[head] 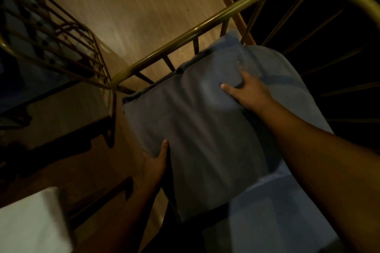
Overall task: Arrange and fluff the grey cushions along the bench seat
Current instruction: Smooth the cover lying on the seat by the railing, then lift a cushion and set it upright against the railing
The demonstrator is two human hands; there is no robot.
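Under the right hand (249, 92): fingers (230, 88) spread and hooked over the far right edge of a grey cushion (197, 139), thumb flat on the top face, clamping the fabric. At the near left edge, left hand (156, 162) cupped beneath the cushion with the thumb up along its side, gripping too. Between the two hands, cushion held tilted, far end close to the brass rail (185, 33), possibly touching; near end lifted off the seat, not yet settled. Beyond the right fingertips, a second, paler cushion (287, 80) lying alongside, partly under the first. Nearer than the right forearm, more pale padding (271, 211) on the seat; hard to tell whether that is a cushion already placed. Left of the left hand, bare floor (102, 6) and another wire seat (51, 33). Judging by this: arranging mid-way, one cushion in hand, setting down and fluffing probably left to do.
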